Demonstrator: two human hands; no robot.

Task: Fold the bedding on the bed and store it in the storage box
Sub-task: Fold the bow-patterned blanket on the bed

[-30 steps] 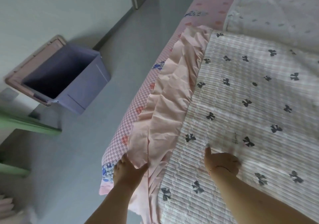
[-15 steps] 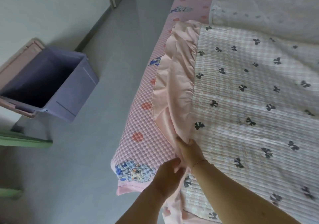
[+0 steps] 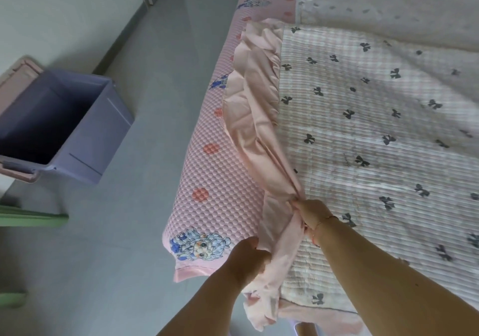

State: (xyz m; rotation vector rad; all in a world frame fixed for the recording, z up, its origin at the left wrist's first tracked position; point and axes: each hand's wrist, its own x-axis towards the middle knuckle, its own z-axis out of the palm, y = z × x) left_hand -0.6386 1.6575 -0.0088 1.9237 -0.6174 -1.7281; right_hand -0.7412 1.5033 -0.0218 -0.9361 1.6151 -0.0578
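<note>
Closest to me, my left hand (image 3: 246, 256) and right hand (image 3: 312, 214) each have their grip pinched on the pink ruffle (image 3: 255, 107) edging the bow-print quilt (image 3: 375, 141), bunching it near the bed's corner. The quilt lies spread over a pink honeycomb mat (image 3: 220, 180) with a cartoon figure. Across the grey floor (image 3: 145, 154) to my left, well apart from the bed, I see the purple storage box (image 3: 64, 128) standing open against the wall.

We count: one quilt (image 3: 363, 133) at three o'clock; one storage box (image 3: 77, 128) at nine o'clock; two hands, left hand (image 3: 246, 258) and right hand (image 3: 312, 212), at six o'clock.
</note>
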